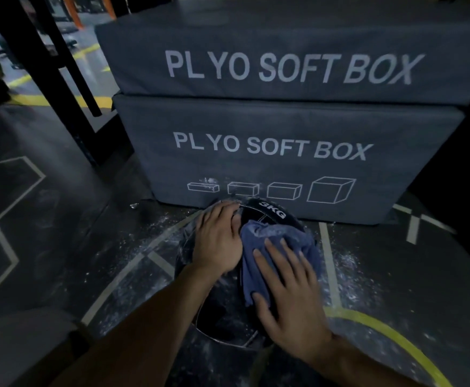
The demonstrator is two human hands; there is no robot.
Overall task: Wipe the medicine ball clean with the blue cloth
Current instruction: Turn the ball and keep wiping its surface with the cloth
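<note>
**Ball pressed under both hands, cloth on top**

A black medicine ball (259, 216) marked "3KG" in white was seen on the dark floor (61, 247), just in front of the lower of two stacked grey soft boxes (270, 152). Its surface was streaked with white dust, and more dust was scattered on the floor around it. A crumpled blue cloth (278, 241) was laid over the ball's top. The right hand (287, 289) was pressed flat on the cloth, its fingers (292, 255) straight and slightly spread, the cloth bunched beyond the fingertips. The left hand (218, 238) was rested directly on the ball just beside the cloth, fingers extended and close together, curved over the far side.
</note>
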